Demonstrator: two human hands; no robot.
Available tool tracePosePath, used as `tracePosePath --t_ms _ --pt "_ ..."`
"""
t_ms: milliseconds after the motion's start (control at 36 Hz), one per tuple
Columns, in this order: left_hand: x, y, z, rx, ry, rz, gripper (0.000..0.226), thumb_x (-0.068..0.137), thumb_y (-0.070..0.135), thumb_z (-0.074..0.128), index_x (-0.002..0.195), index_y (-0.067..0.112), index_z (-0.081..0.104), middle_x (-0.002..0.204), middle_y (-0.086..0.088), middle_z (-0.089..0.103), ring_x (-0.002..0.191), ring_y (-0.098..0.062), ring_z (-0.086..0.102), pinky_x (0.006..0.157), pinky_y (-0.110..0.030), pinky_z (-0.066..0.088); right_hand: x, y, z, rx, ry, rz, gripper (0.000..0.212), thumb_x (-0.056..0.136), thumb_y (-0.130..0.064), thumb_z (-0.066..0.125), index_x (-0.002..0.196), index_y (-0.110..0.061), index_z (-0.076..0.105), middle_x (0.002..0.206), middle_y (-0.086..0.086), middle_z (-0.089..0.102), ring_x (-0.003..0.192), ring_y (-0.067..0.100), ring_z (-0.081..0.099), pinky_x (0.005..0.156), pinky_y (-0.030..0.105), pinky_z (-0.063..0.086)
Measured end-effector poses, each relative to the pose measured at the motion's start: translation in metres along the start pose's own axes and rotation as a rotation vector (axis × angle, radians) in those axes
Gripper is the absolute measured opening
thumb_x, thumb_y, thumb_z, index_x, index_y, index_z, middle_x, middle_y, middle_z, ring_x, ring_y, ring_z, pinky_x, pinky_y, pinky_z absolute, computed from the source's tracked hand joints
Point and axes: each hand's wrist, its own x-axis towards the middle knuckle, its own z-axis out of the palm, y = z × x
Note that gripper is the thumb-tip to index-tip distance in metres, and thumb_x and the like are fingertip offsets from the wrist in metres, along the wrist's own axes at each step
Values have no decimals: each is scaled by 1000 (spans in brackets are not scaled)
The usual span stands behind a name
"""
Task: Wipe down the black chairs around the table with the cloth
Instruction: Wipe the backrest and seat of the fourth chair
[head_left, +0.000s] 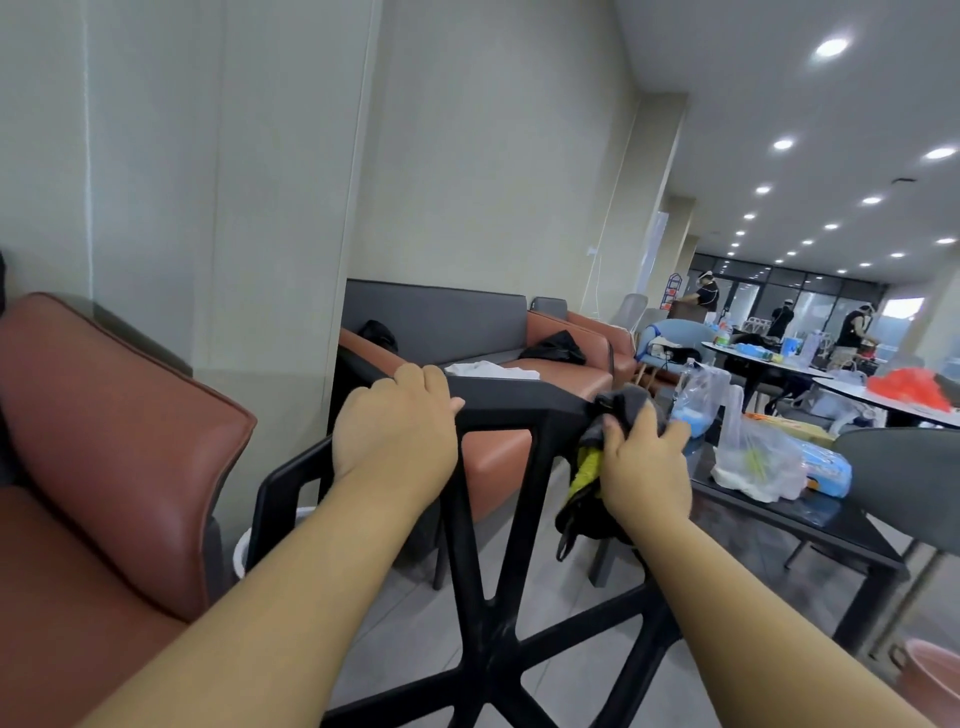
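Chair (483, 571) black, X-braced, close in front, top rail running left to right, left hand (395, 431) curled over rail, knuckles up, right hand (644, 467) clutching bunched grey-yellow cloth (587, 467) against rail's right corner, cloth tail hanging down, dark table (831, 525) beyond, plastic bags (753, 457) on it

The chair (483, 597) stands between the armchair (104, 467) at left and the table (810, 525) at right.
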Motion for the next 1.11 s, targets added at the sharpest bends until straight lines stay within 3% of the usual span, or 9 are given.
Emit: tracePosePath --t_ms 111,222,306,389,556,639,806,1000,1111 --pt "-1 3 -2 -58 21 -2 32 102 30 24 120 11 42 110 -8 52 86 -26 57 59 -33 27 4 -5 -8 21 -52 149 53 100 -46 32 144 -16 26 137 20 25 115 46 44 91 48 39" --pt "-1 -4 -15 -166 -70 -10 39 97 19 34 134 9 36 117 -10 52 96 -30 56 64 -32 32 -19 -43 -9 68 -100 -180 54 98 -45 39 147 -24 26 130 13 30 113 38 46 88 42 42" --pt "-3 -11 -25 -303 -141 -21 24 93 11 38 116 9 45 108 -9 55 85 -30 53 64 -33 35 -48 -63 2 97 -123 -383 60 97 -44 43 150 -30 19 128 11 31 109 32 44 88 41 45" --pt "-10 -18 -38 -449 -196 -19 9 88 4 39 90 12 36 102 -8 58 81 -28 50 66 -36 41 -64 -57 10 105 -84 -363 62 98 -41 43 152 -29 17 121 11 33 100 32 45 83 41 46" --pt "-29 -33 -42 -462 -205 -54 36 91 2 40 127 5 40 112 -11 58 99 -27 58 74 -37 47 -108 -6 27 -196 -193 -518 63 90 -34 59 146 -21 30 114 17 45 82 38 53 55 35 43" --pt "-41 -45 -41 -433 -171 -108 15 99 19 39 105 9 49 100 -10 59 79 -25 48 66 -33 36 -120 -8 24 -201 -259 -482 59 98 -40 43 150 -28 16 125 11 32 99 34 47 68 35 42" --pt "-74 -63 -37 -672 -43 -205 28 100 28 34 99 13 57 82 -5 62 75 -26 55 65 -38 40 -114 -60 -5 268 -109 -295 58 98 -40 43 150 -27 21 124 10 31 106 30 48 89 37 44" --pt "-77 -64 -33 -715 32 -201 29 101 24 34 95 9 58 76 -4 56 71 -24 48 61 -36 31 -104 -97 -5 172 -108 -531 59 98 -39 44 151 -31 19 123 9 32 103 30 44 82 38 46" --pt "-76 -63 -32 -720 45 -203 27 101 23 36 90 7 55 72 -3 51 67 -23 43 60 -33 24 -130 -63 15 90 -134 -596 58 93 -32 52 147 -20 33 118 15 43 83 33 51 63 41 51"
